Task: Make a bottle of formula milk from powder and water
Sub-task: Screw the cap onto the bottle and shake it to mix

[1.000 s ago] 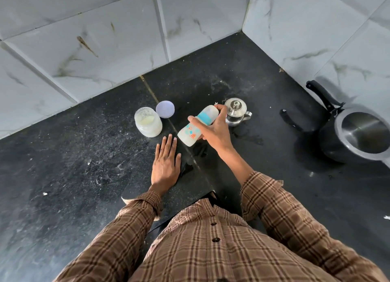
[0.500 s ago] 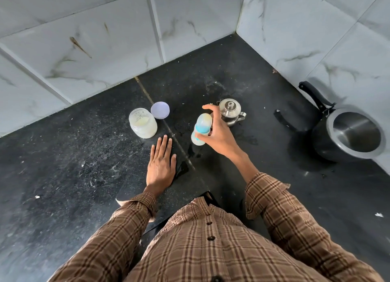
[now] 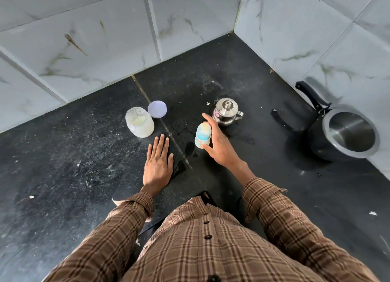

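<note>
A baby bottle (image 3: 203, 135) with a blue collar and a pale cap stands upright on the black counter (image 3: 84, 155). My right hand (image 3: 220, 147) curves around its right side with fingers spread, the thumb close to the base and the forefinger reaching past the cap. My left hand (image 3: 158, 165) lies flat on the counter, palm down and fingers apart. A clear jar of pale powder (image 3: 139, 122) stands uncovered to the left, with its round lilac lid (image 3: 157, 109) lying beside it. A small lidded steel pot (image 3: 225, 112) stands just behind the bottle.
A black pressure cooker (image 3: 346, 133) without a lid sits at the right against the tiled wall (image 3: 316, 49). Wet patches mark the counter around the bottle. Tiled walls meet in a corner at the back. My checked shirt fills the bottom of the view.
The bottle was tilted in my right hand's grip; it now stands upright on the counter and my fingers have loosened. My left hand has stayed flat.
</note>
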